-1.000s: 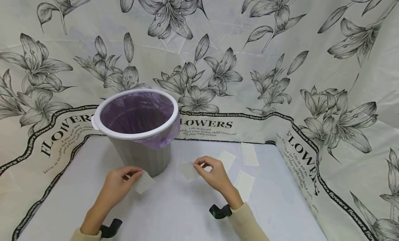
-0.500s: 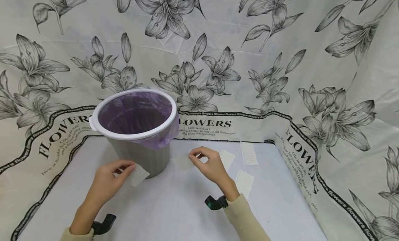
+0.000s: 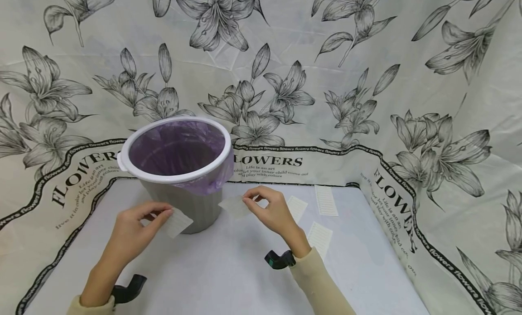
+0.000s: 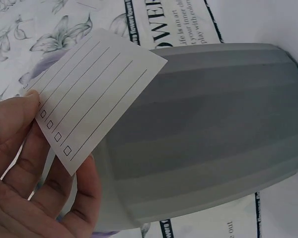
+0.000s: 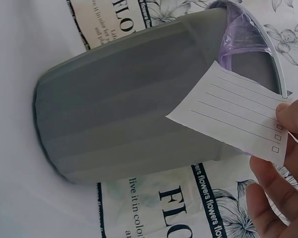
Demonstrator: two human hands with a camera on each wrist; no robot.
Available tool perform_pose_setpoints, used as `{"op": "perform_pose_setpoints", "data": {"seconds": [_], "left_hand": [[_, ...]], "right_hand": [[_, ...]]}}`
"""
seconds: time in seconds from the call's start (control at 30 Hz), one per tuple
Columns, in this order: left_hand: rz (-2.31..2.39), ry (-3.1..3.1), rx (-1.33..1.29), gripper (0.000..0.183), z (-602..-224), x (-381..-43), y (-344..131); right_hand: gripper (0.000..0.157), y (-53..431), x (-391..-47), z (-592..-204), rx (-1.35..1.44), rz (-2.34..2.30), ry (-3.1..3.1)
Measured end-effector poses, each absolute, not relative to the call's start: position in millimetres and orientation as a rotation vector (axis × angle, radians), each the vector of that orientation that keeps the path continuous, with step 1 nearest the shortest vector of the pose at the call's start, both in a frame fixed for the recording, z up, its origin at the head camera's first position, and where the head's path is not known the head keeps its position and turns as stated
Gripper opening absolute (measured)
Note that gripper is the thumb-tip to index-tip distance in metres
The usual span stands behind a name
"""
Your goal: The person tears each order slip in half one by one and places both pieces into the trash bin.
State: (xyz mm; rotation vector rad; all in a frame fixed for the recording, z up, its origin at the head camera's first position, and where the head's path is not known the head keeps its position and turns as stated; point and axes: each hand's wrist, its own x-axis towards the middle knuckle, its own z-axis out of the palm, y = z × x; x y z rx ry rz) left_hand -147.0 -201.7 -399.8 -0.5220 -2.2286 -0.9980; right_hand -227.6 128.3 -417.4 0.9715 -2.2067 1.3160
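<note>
My left hand pinches a small piece of lined paper between thumb and fingers, in front of the grey trash bin. A row of little checkboxes runs along the pinched edge of this paper in the left wrist view. To the right of the bin, my right hand pinches a second lined piece of paper, also printed with checkboxes. The two pieces are apart, both held below the bin's white rim. A purple bag lines the bin and hangs over its rim.
Three lined paper slips lie on the white table at the right: a left slip, a far slip and a near slip, partly behind my right wrist. A flower-printed cloth walls in the back and sides.
Both hands have moved up and to the left, each keeping its piece of paper. The bin and the slips on the table have stayed in place.
</note>
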Motion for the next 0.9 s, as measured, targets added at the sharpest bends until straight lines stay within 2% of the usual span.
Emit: {"op": "perform_pose_setpoints", "data": {"seconds": [0.5, 0.9], "left_hand": [[-1.102, -2.145, -0.626, 0.031, -373, -147, -202], [-0.997, -2.157, -0.711, 0.032, -350, -150, -201]], "right_hand": [[0.004, 118, -231, -400, 1.035, 1.303, -2.198], [0.005, 103, -237, -378, 1.13, 1.258, -2.141]]}}
